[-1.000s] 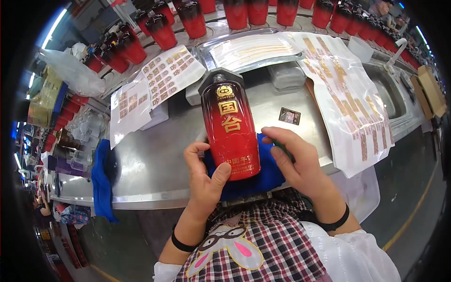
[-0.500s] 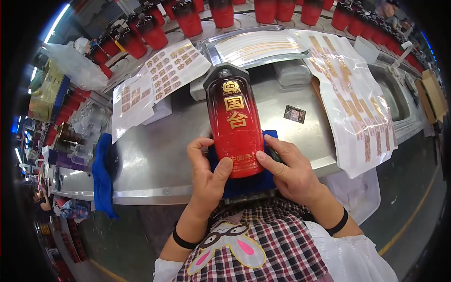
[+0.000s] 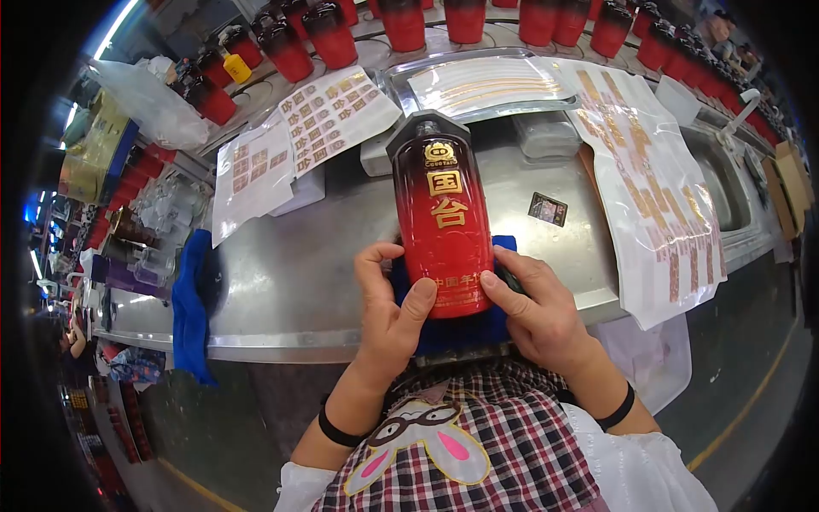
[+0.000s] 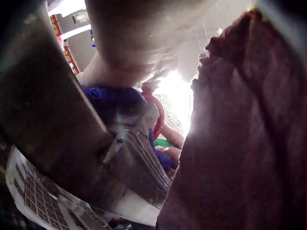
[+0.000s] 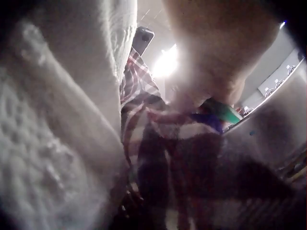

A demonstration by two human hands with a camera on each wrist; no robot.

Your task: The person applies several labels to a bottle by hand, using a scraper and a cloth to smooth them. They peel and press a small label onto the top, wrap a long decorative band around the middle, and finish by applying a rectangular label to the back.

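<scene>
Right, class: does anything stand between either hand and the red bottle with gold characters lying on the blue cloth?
Nothing visible does. The left hand grips the glossy red bottle at its side, and the right hand presses its thumb on the lower front. The blue cloth lies underneath.

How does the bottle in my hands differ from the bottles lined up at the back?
The held bottle rests on a blue cloth, neck away from you, gripped by the left hand and right hand; the back bottles stand upright, untouched. The held bottle bears gold characters; the back bottles show none from here. Both are red, darkening toward the top.
</scene>
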